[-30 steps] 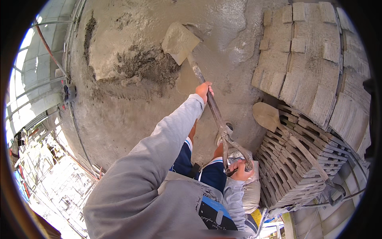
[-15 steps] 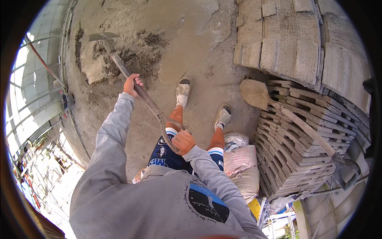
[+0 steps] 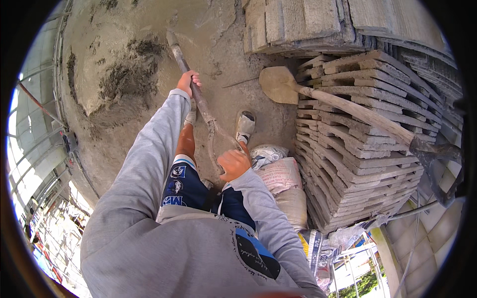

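Observation:
A shovel [image 3: 202,106] with a worn shaft and a forked grip slants up and away from me. My left hand [image 3: 188,83] is wrapped round the middle of its shaft. At the grip end, my right hand [image 3: 233,165] is closed round the handle, in front of my thighs. The blade cannot be made out; the far end of the shaft meets wet grey mortar [image 3: 201,27] at the top of the view. Left of the shaft lies a darker, lumpy heap of mortar [image 3: 126,74].
To my right, a second shovel [image 3: 355,111] leans across a tall stack of hollow concrete blocks [image 3: 357,174]. More blocks [image 3: 298,22] stand beyond. Filled sacks [image 3: 280,179] sit by my right leg. A thin rod [image 3: 240,82] lies on the floor. Metal framing [image 3: 42,109] runs along the left.
The shovel has swung from the lumpy heap to the wet mortar right of it, and its blade has dropped out of sight. Both hands keep their grip. My view has shifted right.

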Tool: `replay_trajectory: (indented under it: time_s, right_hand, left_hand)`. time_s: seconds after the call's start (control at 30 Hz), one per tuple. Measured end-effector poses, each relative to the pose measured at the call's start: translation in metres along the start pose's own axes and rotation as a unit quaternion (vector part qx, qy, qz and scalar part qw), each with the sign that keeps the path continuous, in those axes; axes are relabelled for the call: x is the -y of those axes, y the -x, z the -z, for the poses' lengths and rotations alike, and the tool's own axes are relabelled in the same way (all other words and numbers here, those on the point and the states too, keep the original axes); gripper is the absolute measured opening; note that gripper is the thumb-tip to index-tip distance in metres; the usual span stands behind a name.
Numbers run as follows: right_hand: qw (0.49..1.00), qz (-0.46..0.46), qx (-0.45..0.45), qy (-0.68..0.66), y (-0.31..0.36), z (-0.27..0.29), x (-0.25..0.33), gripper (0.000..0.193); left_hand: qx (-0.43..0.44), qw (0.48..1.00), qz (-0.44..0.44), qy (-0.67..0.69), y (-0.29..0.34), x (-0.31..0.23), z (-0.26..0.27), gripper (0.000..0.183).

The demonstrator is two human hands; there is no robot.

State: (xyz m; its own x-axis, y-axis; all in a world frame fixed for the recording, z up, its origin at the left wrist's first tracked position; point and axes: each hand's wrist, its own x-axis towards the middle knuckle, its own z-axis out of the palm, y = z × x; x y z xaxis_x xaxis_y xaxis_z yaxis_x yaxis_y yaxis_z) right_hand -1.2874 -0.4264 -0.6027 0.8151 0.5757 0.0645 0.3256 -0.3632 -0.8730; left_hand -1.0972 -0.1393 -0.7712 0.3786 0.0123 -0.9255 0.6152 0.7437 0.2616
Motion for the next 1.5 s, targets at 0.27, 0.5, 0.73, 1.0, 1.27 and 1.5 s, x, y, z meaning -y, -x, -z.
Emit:
replay_trajectory:
  time_s: [0.27, 0.5, 0.73, 1.0, 1.27, 1.5]
  right_hand:
    - [0.734, -0.451, -0.296, -0.413, 0.120, 0.056, 0.106, 0.018]
    - [0.362, -0.559, -0.605, -0.436, 0.277, 0.062, 0.159, 0.010]
    - [0.399, -0.621, -0.612, -0.284, 0.199, 0.082, 0.137, 0.015]
    - [0.496, -0.586, -0.548, -0.332, -0.068, 0.088, 0.029, 0.011]
    - [0.676, -0.472, -0.429, -0.368, -0.298, -0.001, 0.036, 0.013]
    - [0.905, -0.296, -0.266, -0.151, -0.280, -0.102, 0.085, 0.018]
  left_hand:
    - [0.032, 0.998, 0.043, 0.024, 0.069, 0.081, -0.056, 0.017]
    - [-0.119, 0.944, 0.269, -0.146, 0.072, 0.309, -0.045, 0.010]
    - [-0.102, 0.934, 0.333, -0.078, 0.030, 0.269, -0.058, 0.009]
    - [-0.073, 0.979, 0.190, -0.007, -0.114, 0.031, -0.096, 0.006]
    - [-0.020, 0.993, 0.009, 0.118, -0.158, -0.219, 0.012, 0.010]
    - [-0.068, 0.985, -0.093, 0.130, -0.014, -0.334, 0.128, 0.016]
